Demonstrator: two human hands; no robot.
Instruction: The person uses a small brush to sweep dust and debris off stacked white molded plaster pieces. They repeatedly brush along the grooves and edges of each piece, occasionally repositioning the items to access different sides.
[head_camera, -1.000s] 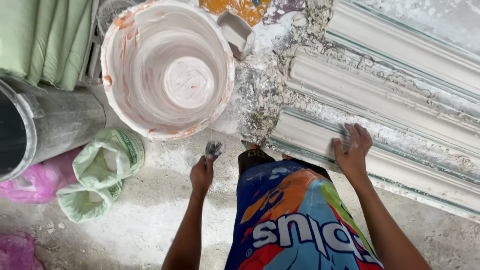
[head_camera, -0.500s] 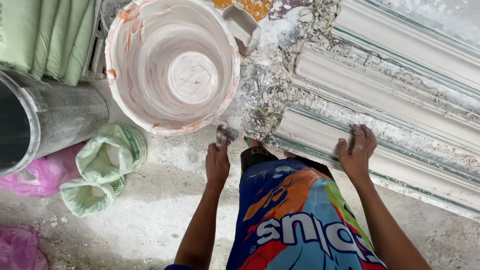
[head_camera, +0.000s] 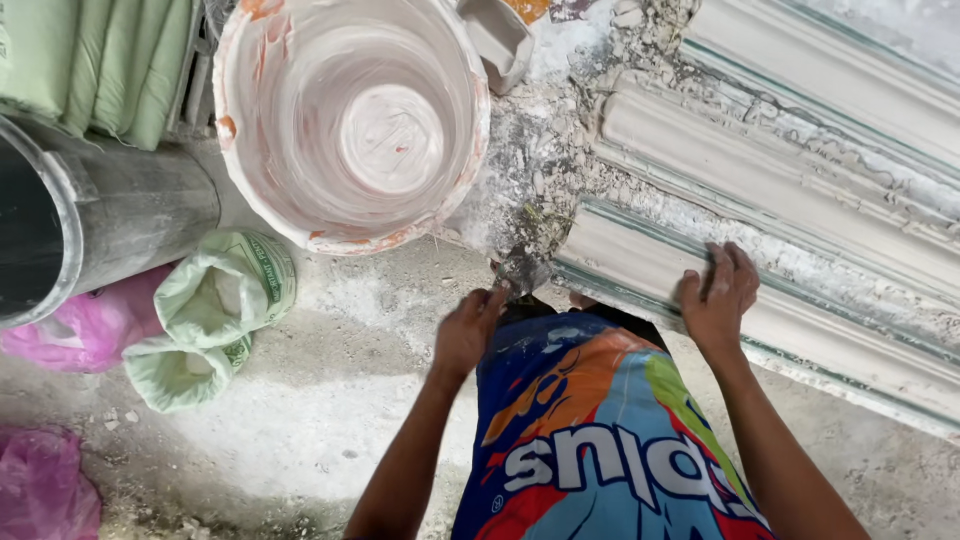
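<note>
Small metal scraper tool w/ plaster-caked blade (head_camera: 522, 270): held in left hand (head_camera: 467, 328), blade pointing away from the person, tip at the near end of the long off-white moulded plaster cornice strip (head_camera: 640, 265). Blade grey, crusted; handle hidden in the fist. Cornice strip: ribbed profile, green-edged, dusty w/ crumbs, lying flat on the floor and running diagonally away to the right of the scraper. Right hand (head_camera: 716, 300) pressed flat on its near rib, right of the scraper.
</note>
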